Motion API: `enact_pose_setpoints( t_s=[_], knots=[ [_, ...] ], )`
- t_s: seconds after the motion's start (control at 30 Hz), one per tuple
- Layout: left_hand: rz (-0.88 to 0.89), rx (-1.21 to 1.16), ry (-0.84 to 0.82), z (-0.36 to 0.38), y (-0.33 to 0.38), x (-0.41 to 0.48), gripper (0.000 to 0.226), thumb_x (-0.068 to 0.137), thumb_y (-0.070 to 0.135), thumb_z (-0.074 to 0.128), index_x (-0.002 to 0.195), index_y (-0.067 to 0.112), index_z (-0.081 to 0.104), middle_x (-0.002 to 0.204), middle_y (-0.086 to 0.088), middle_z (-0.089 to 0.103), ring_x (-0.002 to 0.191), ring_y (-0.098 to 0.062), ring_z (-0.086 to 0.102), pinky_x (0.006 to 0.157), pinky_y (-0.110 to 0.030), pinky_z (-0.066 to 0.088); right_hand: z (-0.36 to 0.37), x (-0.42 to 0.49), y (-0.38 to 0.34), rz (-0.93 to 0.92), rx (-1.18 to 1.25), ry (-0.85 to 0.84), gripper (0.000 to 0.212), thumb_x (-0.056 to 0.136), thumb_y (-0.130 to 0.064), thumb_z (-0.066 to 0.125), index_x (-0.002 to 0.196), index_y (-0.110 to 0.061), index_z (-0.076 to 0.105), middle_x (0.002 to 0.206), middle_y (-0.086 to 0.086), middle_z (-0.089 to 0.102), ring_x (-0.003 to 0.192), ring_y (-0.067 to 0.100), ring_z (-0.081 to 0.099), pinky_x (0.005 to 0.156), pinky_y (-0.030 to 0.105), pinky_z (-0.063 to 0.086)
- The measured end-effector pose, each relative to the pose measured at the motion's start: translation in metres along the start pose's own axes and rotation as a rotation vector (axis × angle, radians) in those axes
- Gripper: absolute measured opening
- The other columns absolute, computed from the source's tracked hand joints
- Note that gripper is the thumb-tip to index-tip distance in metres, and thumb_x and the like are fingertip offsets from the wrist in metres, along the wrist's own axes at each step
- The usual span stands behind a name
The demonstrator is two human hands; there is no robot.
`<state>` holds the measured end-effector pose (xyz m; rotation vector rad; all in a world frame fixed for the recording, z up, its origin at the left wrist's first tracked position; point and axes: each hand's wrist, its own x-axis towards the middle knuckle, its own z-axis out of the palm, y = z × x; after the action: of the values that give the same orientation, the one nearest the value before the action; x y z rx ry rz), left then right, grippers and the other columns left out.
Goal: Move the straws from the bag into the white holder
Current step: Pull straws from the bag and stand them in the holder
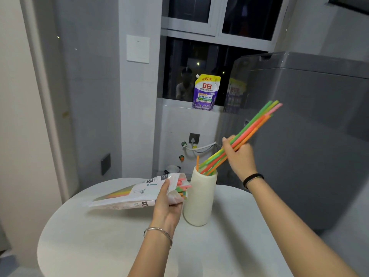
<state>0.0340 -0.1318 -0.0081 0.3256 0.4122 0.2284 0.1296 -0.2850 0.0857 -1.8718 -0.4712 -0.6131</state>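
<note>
The right hand (240, 156) pinches a bundle of coloured straws (253, 124) partway along their length, fingers closed round them, while the left hand (167, 204) clasps the open mouth of the printed plastic bag (127, 193) just left of the white holder (199, 198). The holder stands upright on the round white table (99, 236), and the bundle's lower ends already sit inside its rim. From there the straws' long axis slants up and to the right of the holder, their tips well above it, so the gripping hand lies above and to the right of the opening. A single orange straw (197, 162) stands nearly upright at the holder's left inner edge. More straws (182, 188) poke from the bag's mouth, which points toward the holder and nearly touches its side. The next move likely turns on bringing the slanted bundle more upright and letting it slide down; the right hand is the nearer to do it.
</note>
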Motion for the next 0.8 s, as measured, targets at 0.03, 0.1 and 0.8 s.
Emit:
enact_pose_setpoints(
  t_s=[0.03,0.1,0.8],
  knots=[
    [0.007,-0.008,0.005,-0.001,0.001,0.001,0.052,0.091,0.019,0.059,0.139,0.005,0.044,0.127,-0.018,0.059,0.075,-0.023,0.066,0.041,-0.023,0.053,0.005,-0.001,0.003,0.017,-0.044,-0.037,0.04,0.09,-0.029,0.056,0.071,0.006,0.057,0.055,0.007,0.049,0.05,0.018,0.052,0.048,0.023,0.045],
    [0.019,-0.014,0.016,-0.002,0.002,0.004,0.054,0.09,0.019,0.06,0.14,0.006,0.043,0.135,-0.017,0.056,0.084,-0.023,0.062,0.043,-0.023,0.054,0.014,-0.002,0.01,0.058,-0.148,-0.101,0.042,0.088,-0.035,0.058,0.072,0.004,0.061,0.059,0.015,0.058,0.058,0.027,0.061,0.055,0.034,0.052],
    [0.004,-0.052,0.003,-0.01,0.009,-0.003,0.056,0.089,0.017,0.062,0.14,0.009,0.042,0.135,-0.016,0.056,0.108,-0.027,0.059,0.045,-0.026,0.055,0.012,-0.018,0.004,0.015,-0.209,0.062,0.019,0.081,-0.039,0.067,0.088,-0.023,0.059,0.058,-0.002,0.052,0.052,0.007,0.046,0.052,0.02,0.044]
  ],
)
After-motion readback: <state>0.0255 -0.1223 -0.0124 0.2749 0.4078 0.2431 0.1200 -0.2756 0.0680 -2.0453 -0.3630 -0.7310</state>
